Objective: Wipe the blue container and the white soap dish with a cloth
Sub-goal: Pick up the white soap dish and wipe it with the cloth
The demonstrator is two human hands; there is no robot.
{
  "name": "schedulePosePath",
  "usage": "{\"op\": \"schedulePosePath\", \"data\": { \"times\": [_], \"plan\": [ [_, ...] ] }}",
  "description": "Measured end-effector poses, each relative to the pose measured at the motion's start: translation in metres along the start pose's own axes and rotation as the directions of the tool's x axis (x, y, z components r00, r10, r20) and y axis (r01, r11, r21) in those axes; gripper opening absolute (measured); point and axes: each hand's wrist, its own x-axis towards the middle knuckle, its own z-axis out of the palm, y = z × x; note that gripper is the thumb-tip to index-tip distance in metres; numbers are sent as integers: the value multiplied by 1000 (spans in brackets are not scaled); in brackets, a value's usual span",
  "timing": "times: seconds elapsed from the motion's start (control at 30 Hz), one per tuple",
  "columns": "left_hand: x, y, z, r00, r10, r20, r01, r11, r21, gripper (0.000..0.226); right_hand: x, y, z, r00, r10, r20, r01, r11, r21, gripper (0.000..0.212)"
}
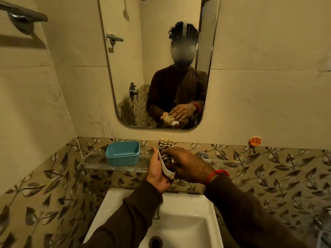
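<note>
My left hand (157, 173) holds the white soap dish (165, 169) tilted on edge above the sink, fingers curled round its left side. My right hand (186, 165) presses a brown and white striped cloth (165, 147) into the dish, fingers wrapped over the cloth. Most of the dish is hidden by the cloth and my right hand. The blue container (123, 152) stands upright and apart on the glass shelf (100, 162), to the left of my hands.
A white sink (186, 221) with a dark drain lies below my hands, its tap (156, 213) partly behind my left sleeve. A mirror (157, 59) hangs on the wall ahead. An orange hook (255, 141) sticks to the wall at right. A metal towel bar (23, 13) is at upper left.
</note>
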Motion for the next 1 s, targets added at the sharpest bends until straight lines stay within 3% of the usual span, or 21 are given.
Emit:
{"op": "schedulePosePath", "data": {
  "times": [0.17,0.27,0.33,0.6,0.77,0.9,1.0],
  "plan": [
    [2,12,-1,998,21,66,-25,998,53,89,1,-9,-14,998,0,69,-11,988,156,33],
    [3,26,-2,977,158,145,-166,985,45,72,-4,-13,-21,993,-17,120,-26,937,348,20],
    [2,35,2,964,188,189,-204,977,68,62,-6,-16,-21,992,-19,126,-31,923,384,18],
    [7,39,8,939,263,223,-304,936,176,58,1,-18,-26,997,-77,25,78,995,-63,26],
    [8,51,17,897,413,157,-436,886,160,64,4,-7,-29,993,-95,-76,88,992,-87,40],
    [5,86,14,862,501,78,-500,866,-27,57,2,18,-32,972,181,-151,-179,983,31,38],
    [4,91,23,869,490,71,-488,872,-48,61,5,24,-29,923,327,-203,-296,940,167,50]
  ]
}}
